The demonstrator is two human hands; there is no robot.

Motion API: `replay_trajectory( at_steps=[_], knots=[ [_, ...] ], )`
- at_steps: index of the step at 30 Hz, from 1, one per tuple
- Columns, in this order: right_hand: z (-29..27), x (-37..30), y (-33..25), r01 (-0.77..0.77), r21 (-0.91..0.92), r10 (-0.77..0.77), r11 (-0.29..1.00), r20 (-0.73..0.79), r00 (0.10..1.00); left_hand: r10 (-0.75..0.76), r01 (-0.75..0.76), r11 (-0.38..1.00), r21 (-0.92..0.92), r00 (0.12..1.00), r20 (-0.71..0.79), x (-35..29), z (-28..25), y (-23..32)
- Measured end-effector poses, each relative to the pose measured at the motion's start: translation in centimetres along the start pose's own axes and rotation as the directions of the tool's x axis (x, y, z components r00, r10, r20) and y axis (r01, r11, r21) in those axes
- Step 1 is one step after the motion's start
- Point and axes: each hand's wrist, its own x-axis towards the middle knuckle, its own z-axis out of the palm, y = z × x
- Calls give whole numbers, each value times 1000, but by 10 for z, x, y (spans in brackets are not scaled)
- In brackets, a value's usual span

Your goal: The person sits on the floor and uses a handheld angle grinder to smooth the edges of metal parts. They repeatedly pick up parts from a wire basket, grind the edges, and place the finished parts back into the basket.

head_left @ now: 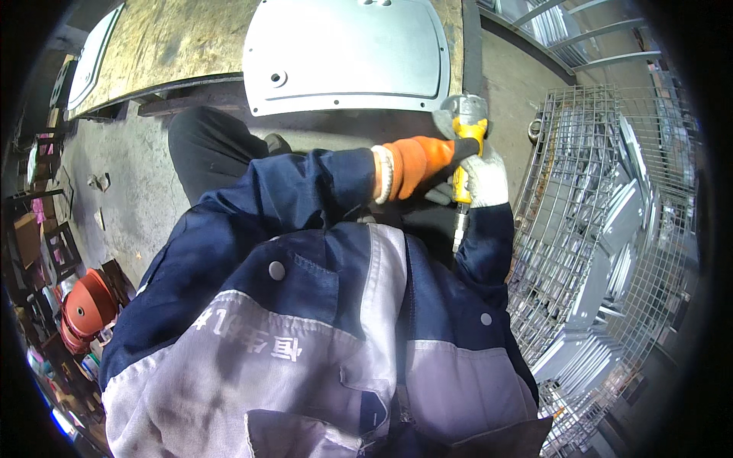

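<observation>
A yellow power grinder [461, 183] with a grey disc head points away from me. My left hand [418, 162], in an orange glove with dark fingertips, reaches across from the left and closes on its body. Wrapped round the same tool from the right is my right hand [487, 179], in a white glove. The disc head lies at the near right corner of a pale grey metal panel [347, 57]; whether it touches the edge cannot be made out. That panel has rounded corners, small holes and a raised middle, and rests on a wooden-topped bench [183, 38]. A metal fitting [460, 225] extends from the grinder's near end.
A wire mesh cage [561, 221] on the right holds several stacked grey metal plates [584, 359]. Another pale panel [93, 61] lies at the bench's left end. Reddish bowl-shaped items [88, 305] sit among clutter at the left. Metal racking [580, 30] stands far right.
</observation>
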Motion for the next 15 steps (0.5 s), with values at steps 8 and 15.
replay_trajectory(
  at_steps=[8,15],
  knots=[
    [96,-22,4,299,-96,-240,949,393,888,686,-565,-6,825,598,414,-97,-84,-45],
    [215,-17,-1,469,-306,-199,829,623,757,881,-259,58,964,468,73,-177,-104,-56]
  ],
)
